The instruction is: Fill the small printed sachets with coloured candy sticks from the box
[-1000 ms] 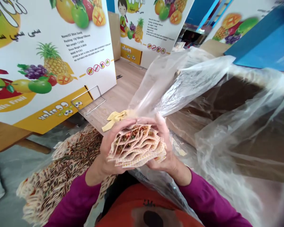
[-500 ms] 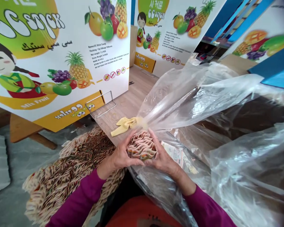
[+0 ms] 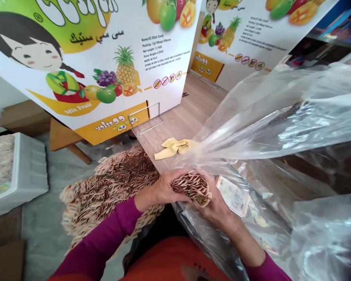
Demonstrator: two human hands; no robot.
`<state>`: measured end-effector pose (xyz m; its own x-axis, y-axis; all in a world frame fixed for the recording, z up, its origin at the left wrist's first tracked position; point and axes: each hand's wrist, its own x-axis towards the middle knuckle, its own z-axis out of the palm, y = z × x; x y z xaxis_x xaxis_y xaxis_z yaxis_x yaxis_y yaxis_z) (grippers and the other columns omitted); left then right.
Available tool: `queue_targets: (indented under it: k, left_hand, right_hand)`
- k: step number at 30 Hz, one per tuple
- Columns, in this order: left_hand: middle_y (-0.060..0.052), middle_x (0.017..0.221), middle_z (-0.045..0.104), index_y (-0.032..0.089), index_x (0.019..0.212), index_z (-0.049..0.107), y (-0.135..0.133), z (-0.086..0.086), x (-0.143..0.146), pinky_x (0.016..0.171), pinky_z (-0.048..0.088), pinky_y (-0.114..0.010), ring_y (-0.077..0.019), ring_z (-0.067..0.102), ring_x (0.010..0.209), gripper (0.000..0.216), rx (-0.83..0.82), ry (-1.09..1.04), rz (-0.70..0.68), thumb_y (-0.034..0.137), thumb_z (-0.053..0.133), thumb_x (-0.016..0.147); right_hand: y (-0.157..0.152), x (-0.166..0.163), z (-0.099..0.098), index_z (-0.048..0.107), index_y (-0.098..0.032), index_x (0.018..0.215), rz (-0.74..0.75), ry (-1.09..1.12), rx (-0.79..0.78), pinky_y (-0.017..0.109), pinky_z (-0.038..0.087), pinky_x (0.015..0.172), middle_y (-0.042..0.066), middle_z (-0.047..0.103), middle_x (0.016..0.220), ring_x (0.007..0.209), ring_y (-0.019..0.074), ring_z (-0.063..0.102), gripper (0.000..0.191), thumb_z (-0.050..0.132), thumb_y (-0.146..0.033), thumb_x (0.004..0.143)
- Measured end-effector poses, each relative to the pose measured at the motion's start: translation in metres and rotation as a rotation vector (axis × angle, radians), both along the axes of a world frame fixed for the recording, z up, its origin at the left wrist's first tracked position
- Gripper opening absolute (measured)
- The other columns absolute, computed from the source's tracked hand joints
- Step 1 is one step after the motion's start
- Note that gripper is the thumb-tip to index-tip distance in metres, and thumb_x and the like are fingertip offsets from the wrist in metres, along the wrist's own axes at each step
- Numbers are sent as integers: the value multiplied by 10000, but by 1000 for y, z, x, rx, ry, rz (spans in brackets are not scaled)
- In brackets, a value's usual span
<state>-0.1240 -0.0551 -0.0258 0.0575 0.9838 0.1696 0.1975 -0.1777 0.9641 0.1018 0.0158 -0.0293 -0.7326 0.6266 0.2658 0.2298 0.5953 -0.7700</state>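
Note:
A bundle of thin, wavy-edged packets [image 3: 192, 187], pinkish with bits of green and dark red, is held upright in front of me. My left hand [image 3: 165, 186] wraps its left side, and my right hand [image 3: 215, 205] closes round the right side and underneath. Some fingers are hidden behind the bundle. Just beyond it, a strip of yellow cloth [image 3: 178, 147] lies on the wooden tabletop [image 3: 190, 113] by the gathered neck of a clear plastic bag [image 3: 251, 128]. To the left, below the table edge, is a big heap of similar packed packets [image 3: 114, 187].
Large printed candy cartons [image 3: 163, 93] stand at the back, one with a wire bracket [image 3: 146, 119] at its base. On the floor at left are a white tub [image 3: 32, 175] and a wooden stool [image 3: 67, 142]. A printed sheet [image 3: 234, 195] lies right under plastic.
My view has swung left and down, showing the white tub. The bundle has tilted in my hands, and my right hand has shifted lower around it.

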Motion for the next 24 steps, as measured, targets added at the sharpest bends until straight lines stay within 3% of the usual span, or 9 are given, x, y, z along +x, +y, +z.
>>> queue_targets:
  k: [3, 7, 13, 18, 21, 24]
  left_hand:
    - [-172, 1382, 763, 178, 1416, 689, 0, 3, -1, 1179, 548, -522, -362, 734, 1273, 851, 65, 0, 14, 510, 996, 695]
    - [-161, 1346, 778, 176, 1423, 686, 1, 10, 0, 1157, 564, -528, -363, 749, 1240, 814, 58, -27, 4, 480, 979, 726]
    - [-130, 1288, 793, 164, 1310, 730, -1, 8, 7, 1059, 619, -488, -349, 758, 1178, 576, -60, -65, 4, 324, 895, 781]
    - [-116, 1253, 788, 172, 1293, 727, -2, 3, 7, 1016, 630, -433, -304, 765, 1109, 592, -79, -113, -15, 362, 933, 772]
    - [-98, 1213, 783, 173, 1298, 712, -2, 1, 8, 1001, 629, -423, -284, 760, 1078, 631, -31, -58, -12, 398, 950, 758]
    - [-89, 1213, 779, 178, 1267, 704, -2, -4, 14, 979, 634, -423, -284, 753, 1085, 637, 39, -1, 43, 357, 964, 714]
  right_hand:
    - [9, 13, 19, 157, -283, 1754, -26, -85, 156, 669, 435, 1228, 216, 407, 1688, 1533, 449, 458, 1148, 841, -591, 885]
    - [20, 9, 55, 256, -334, 1736, 64, -230, 410, 720, 377, 1222, 188, 263, 1797, 1590, 506, 348, 1124, 903, -524, 837]
    - [16, -26, 80, 424, -346, 1678, 182, -464, 424, 719, 467, 1113, 222, 428, 1719, 1489, 532, 477, 1165, 1004, -254, 671]
    - [20, -22, 88, 434, -317, 1675, 312, -459, 370, 575, 550, 1134, 160, 592, 1587, 1425, 379, 588, 830, 724, -126, 921]
    - [24, -15, 88, 364, -296, 1709, 384, -398, 313, 518, 541, 1190, 147, 558, 1622, 1481, 310, 557, 817, 620, -80, 963]
    - [24, -9, 84, 345, -290, 1715, 345, -407, 301, 503, 535, 1207, 159, 538, 1640, 1496, 285, 555, 815, 595, -64, 972]
